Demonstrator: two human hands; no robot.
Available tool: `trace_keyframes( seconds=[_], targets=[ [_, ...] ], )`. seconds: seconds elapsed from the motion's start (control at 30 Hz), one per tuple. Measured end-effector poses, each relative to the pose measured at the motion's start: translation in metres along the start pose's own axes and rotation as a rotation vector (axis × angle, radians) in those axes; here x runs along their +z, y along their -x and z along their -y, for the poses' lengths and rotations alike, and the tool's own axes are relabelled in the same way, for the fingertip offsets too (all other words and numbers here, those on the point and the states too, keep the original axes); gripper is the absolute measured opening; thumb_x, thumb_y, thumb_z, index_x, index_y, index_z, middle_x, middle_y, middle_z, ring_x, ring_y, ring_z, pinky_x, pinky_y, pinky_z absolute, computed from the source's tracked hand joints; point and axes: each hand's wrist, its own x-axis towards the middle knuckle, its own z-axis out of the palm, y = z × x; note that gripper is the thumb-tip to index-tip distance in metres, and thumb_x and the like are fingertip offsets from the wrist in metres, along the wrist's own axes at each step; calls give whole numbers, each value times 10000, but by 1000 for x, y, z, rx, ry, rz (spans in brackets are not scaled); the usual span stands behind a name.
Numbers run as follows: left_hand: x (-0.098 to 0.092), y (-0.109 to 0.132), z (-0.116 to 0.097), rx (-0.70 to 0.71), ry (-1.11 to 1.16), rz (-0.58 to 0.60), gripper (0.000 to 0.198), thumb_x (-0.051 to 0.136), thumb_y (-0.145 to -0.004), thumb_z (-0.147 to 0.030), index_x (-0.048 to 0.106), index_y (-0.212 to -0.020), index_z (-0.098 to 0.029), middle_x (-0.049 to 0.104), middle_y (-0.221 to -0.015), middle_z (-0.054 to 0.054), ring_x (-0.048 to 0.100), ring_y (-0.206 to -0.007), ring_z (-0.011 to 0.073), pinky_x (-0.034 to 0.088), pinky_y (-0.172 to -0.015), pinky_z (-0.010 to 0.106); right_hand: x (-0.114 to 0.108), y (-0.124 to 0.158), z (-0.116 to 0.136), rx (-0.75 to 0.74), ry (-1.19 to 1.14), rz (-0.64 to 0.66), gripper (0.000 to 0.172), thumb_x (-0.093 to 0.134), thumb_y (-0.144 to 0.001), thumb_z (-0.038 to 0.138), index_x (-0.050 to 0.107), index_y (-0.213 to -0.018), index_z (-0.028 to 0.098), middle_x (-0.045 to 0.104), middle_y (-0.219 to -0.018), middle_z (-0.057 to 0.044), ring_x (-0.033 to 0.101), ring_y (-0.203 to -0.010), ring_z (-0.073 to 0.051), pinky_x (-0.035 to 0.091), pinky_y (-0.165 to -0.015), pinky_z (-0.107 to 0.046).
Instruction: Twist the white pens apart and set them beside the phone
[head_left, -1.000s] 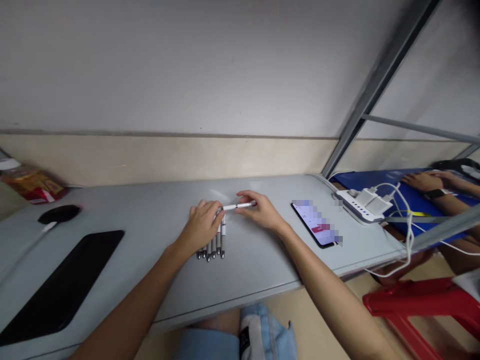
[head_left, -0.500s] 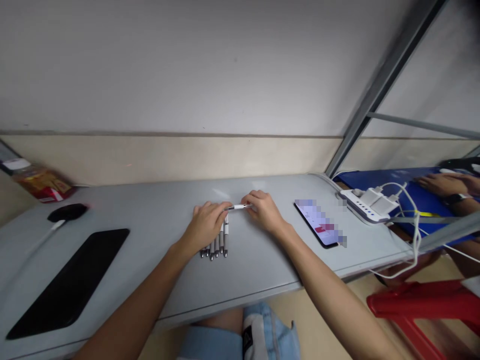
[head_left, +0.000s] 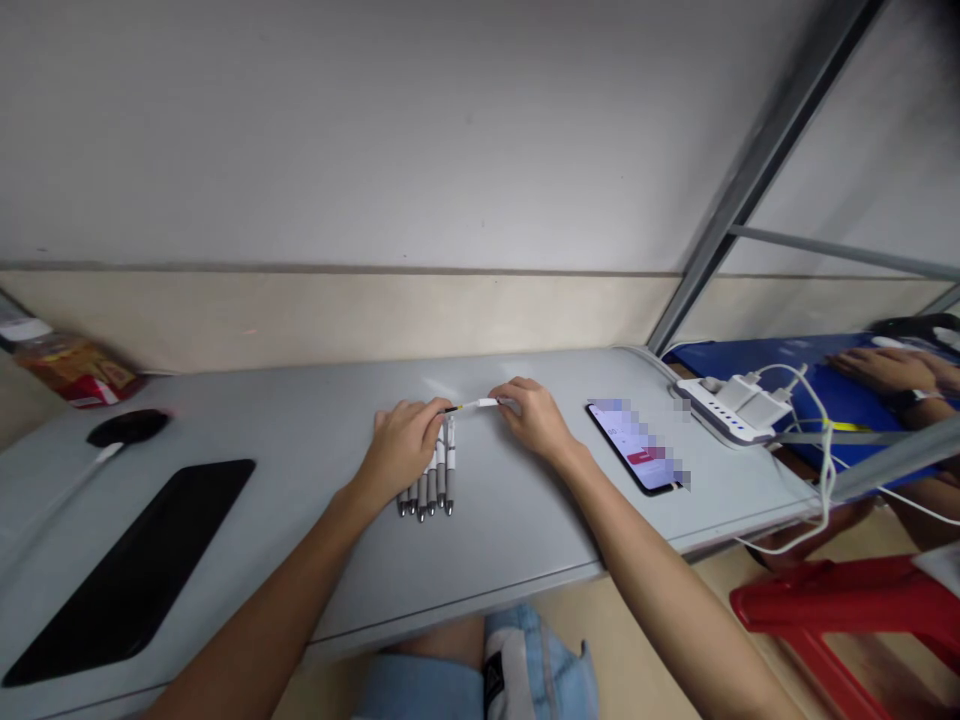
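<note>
Pale grey tabletop (head_left: 315,440) runs along a plain wall, and both bare hands work at its middle. The left hand (head_left: 401,450) and the right hand (head_left: 536,415) share 1 pen (head_left: 474,404), held level just above the surface. The left fingertips are closed on its thin dark-and-yellow end and the right fingertips are pinched on its white end. Gripping it at both ends likely gives each hand control of its own half. The white middle of the pen spans the short gap between the 2 sets of fingers, with nothing else touching it.

Under the left palm lies a row of pens (head_left: 433,485), side by side with tips toward the person. The hand's heel seems to rest on them, probably keeping them from rolling.

A phone (head_left: 637,450) lies lit just right of the right wrist. A power strip (head_left: 720,412) with cables sits beyond it, near the table's corner. Well to the left are a black pad (head_left: 127,570), a mouse (head_left: 126,428) and a snack packet (head_left: 71,370). Another person's hand (head_left: 892,368) rests on the next table.
</note>
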Motion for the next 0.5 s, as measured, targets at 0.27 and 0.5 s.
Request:
trace_keyframes(
  seconds=[0.27,0.5],
  targets=[
    [-3,1,-3,14,-15,5,289,335,-957,-301,585,-1099,-278,685,-959,51,547,-918,242,310,-772,357,-1,1,7,-45,38,61,265,538,-871,109,681,-1060,229,647,-1008,-68,541,-920,-201,351,-812,-325],
    [0,2,-8,28,7,35,268,333,-966,-322,577,-1041,-237,679,-956,51,539,-902,228,307,-793,364,7,4,18,-143,121,81,306,515,-900,113,679,-1107,268,612,-985,-68,486,-918,-203,312,-800,-334]
  ],
)
